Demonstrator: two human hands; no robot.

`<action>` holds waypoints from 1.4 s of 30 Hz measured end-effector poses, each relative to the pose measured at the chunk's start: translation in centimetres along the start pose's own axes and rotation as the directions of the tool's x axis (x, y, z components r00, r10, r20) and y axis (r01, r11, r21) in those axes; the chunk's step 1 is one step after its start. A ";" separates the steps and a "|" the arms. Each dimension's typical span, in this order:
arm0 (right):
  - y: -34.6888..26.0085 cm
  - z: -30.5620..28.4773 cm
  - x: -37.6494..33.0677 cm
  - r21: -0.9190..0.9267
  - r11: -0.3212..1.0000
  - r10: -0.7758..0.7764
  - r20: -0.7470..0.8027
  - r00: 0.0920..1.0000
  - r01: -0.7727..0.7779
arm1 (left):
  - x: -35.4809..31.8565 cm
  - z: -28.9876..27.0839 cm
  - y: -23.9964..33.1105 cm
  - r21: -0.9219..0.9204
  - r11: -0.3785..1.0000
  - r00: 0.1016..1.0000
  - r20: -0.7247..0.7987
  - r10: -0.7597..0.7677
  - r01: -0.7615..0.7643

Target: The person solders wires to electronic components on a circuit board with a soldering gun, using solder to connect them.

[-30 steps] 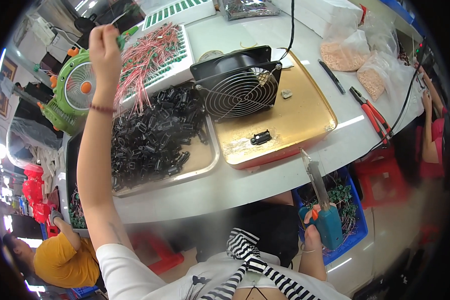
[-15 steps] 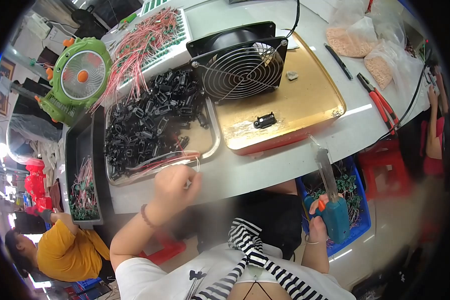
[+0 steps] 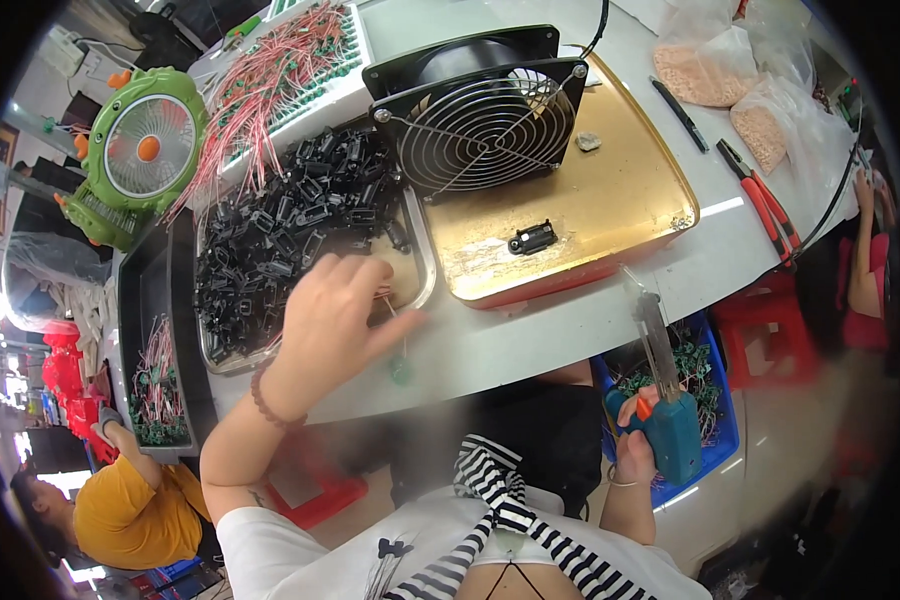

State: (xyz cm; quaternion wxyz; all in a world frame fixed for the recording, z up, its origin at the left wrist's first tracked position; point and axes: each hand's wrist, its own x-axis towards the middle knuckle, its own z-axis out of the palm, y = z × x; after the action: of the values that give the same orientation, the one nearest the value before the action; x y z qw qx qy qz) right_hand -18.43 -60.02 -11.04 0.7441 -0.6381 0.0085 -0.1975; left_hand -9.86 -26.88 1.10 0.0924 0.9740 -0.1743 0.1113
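Note:
My left hand [image 3: 332, 312] is over the near right part of a clear tray [image 3: 425, 245] heaped with small black plastic housings [image 3: 305, 205]. Its fingers curl round thin wires, while the thumb sticks out to the right. A small green circuit board [image 3: 400, 372], blurred, hangs below the thumb on these wires. My right hand [image 3: 638, 445] grips a teal soldering gun [image 3: 678, 440] with an orange trigger, its metal barrel pointing up past the table's edge. A single black housing [image 3: 533, 238] lies on a gold tin lid [image 3: 620, 185], away from both hands.
A black square fan [image 3: 490, 140] stands on the gold lid. Red-handled pliers [image 3: 760, 205], a black pen [image 3: 678, 112] and bags of beige granules [image 3: 705, 75] lie right. Wired boards fill a white rack [image 3: 360, 60] and a blue bin [image 3: 730, 440]. A green fan [image 3: 148, 150] stands left.
My left hand has moved forward over the tray, its thumb now extended and a green board hanging below. My right hand still holds the soldering gun in nearly the same place.

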 end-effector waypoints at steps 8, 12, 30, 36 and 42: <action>0.1 0.2 0.2 -0.001 1.000 -0.005 0.022 1.000 0.005 | 1.1 -0.8 -0.8 0.087 0.992 0.952 0.285 -0.109 0.088; 0.2 0.0 0.4 0.130 0.990 0.058 0.042 0.997 -0.063 | 0.6 -1.8 -1.1 -0.003 0.993 0.922 0.370 -0.112 0.121; -0.5 -0.9 1.7 0.633 0.685 0.268 0.242 0.932 -0.362 | -1.8 -5.8 2.0 -0.111 0.978 0.983 0.084 -0.165 0.174; -0.6 -0.7 1.5 0.620 0.701 0.249 0.249 0.936 -0.351 | -1.6 -6.4 1.3 -0.353 0.934 0.985 0.174 0.014 0.049; -0.8 -0.5 1.4 0.598 0.731 0.244 0.220 0.945 -0.328 | -0.4 -5.8 0.1 -0.775 0.628 0.953 0.241 0.186 0.073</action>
State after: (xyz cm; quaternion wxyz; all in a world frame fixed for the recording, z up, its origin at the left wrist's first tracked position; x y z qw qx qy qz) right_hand -17.48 -60.97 -10.03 0.9339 -0.3560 -0.0067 -0.0314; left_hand -11.31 -25.59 6.59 0.4714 0.8379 -0.2478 -0.1197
